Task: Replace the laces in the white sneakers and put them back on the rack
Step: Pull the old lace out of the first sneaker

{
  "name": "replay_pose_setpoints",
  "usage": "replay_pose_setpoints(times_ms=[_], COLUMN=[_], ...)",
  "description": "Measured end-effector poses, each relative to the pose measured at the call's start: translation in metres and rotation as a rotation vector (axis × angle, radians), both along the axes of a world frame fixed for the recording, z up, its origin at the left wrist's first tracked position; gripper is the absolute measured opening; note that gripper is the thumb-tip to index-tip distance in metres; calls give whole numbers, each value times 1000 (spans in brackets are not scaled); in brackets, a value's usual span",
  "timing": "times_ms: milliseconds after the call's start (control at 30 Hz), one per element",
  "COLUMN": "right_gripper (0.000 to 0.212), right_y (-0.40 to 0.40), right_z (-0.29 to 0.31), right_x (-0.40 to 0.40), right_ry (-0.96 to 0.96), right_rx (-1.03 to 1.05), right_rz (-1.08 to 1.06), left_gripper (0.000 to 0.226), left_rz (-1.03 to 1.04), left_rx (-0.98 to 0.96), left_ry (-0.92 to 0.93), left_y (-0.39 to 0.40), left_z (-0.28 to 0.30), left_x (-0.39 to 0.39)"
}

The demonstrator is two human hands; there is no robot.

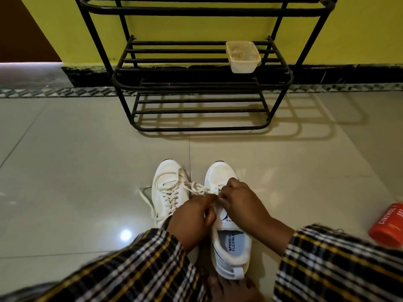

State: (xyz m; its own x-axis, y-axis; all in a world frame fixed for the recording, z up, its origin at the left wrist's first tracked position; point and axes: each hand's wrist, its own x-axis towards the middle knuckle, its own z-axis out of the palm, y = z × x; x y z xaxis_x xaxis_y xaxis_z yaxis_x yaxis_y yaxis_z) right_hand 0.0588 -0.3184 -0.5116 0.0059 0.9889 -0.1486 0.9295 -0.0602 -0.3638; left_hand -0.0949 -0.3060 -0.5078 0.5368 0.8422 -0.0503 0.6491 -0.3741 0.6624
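Both hands apparently pinch lace over right sneaker.

Glossy tiled floor under white sneakers, black rack, red box.

Both hands pinch lace over right sneaker.

a yellow wall with a black skirting is seen behind glossy grey floor tiles, edged by a patterned border strip; a lamp glare is reflected.
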Motion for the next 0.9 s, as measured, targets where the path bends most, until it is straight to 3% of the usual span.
replay_pose_setpoints(times_ms=[133, 233, 333, 467, 567, 667, 767, 900], right_gripper=[9, 26, 28, 5, 19, 24, 15, 10], right_y=[4, 9, 10, 8, 11, 14, 12, 8], right_z=[-1, -3, -6, -2, 9, 8, 5, 4], right_x=[10, 26, 43, 45, 28, 6, -6, -1], right_ry=[222, 412, 591, 326, 250, -126, -263, -263], right_rx=[137, 159, 57, 76, 117, 44, 41, 124], right_rz=[-179, -453, -676, -465, -183, 56, 82, 70], left_gripper=[40, 41, 40, 39, 37, 34, 34, 42], left_rz=[-6, 3, 15, 26, 25, 17, 17, 11], left_rx=[12, 7, -4, 17, 17, 3, -9, -33], left_ry=[32, 44, 48, 27, 19, 12, 5, 21], left_y=[1, 2, 3, 2, 2, 2, 1, 0], left_z=[-3, -5, -7, -6, -5, -3, -1, 0], left_x=[0, 0, 0, 1, 2, 1, 1, 0])
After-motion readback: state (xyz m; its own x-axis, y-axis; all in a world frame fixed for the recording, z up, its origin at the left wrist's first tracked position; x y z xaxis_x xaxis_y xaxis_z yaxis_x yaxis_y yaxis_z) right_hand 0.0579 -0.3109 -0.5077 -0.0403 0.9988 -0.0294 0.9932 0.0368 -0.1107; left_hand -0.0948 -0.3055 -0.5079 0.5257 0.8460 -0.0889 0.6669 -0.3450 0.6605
